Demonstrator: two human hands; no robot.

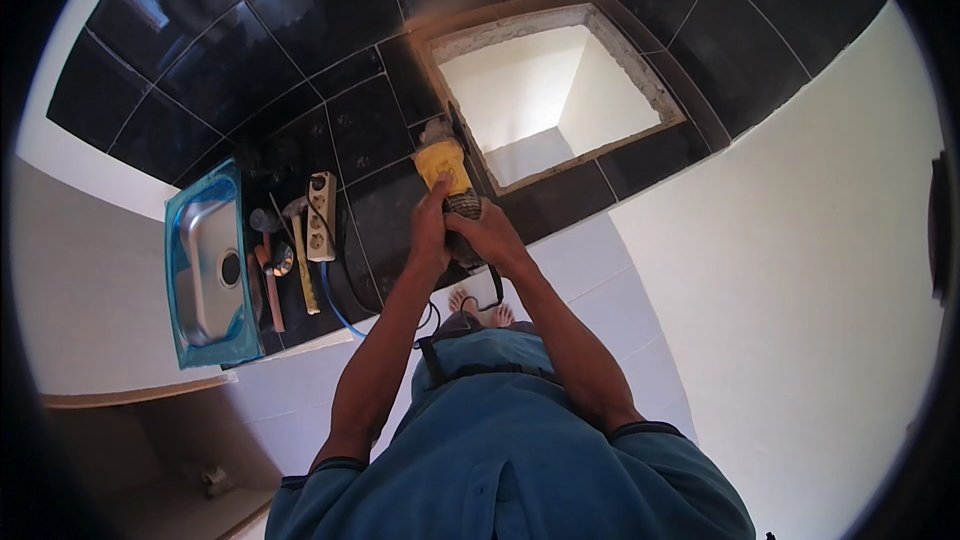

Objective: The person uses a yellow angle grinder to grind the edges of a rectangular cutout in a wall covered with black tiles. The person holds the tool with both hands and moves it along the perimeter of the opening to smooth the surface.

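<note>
- The person in the blue shirt (500,440) has both hands wrapped around one tool, a yellow-and-black power grinder (440,165).
- The left hand (430,232) is closed on the grinder's body, its thumb up along the yellow part.
- The right hand (490,237) grips the darker rear part, just beside the left; from here I can't tell how its fingers close underneath.
- The grinder's head points away from the person, right by the left edge of a squarish, rough-rimmed opening (640,75) in the dark tiled counter (375,135); whether it touches the tile I can't tell.
- Over to the left, a white power strip (321,215) lies beside a yellow-handled hammer (304,265).
- Past those sits a steel sink (205,275) edged in blue film.
- Two bare feet (503,315) show below, on pale floor tiles (590,265).
</note>
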